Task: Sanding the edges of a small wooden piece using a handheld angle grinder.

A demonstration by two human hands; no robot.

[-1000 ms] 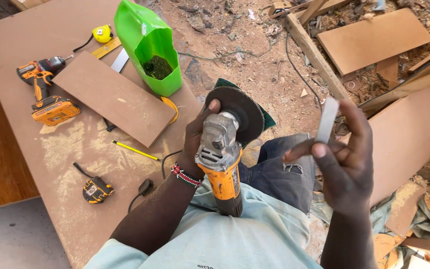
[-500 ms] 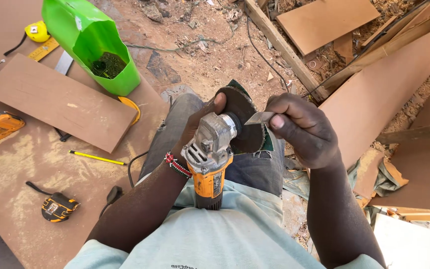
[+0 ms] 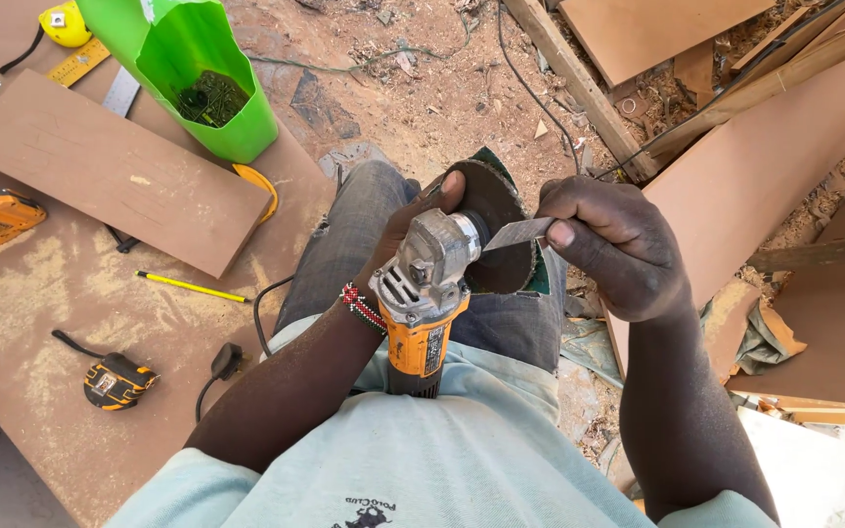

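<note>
Over my lap, near the middle of the scene, my left hand (image 3: 405,230) wraps its grip around an orange and grey angle grinder (image 3: 422,293), thumb resting on the dark round disc (image 3: 491,230). My right hand (image 3: 610,244) pinches a thin flat grey metal piece (image 3: 517,233) tight against the disc. Left on the brown board desk (image 3: 41,293) lie a yellow pencil (image 3: 190,286), a tape measure (image 3: 114,381) and, farther off, a green plastic container (image 3: 198,68).

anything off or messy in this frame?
Sawdust is strewn over the brown board by the tape measure. Wood scraps and offcuts litter the dirt. The left hand holds the angle grinder over the lap while the right hand presses a flat metal piece at its disc.
</note>
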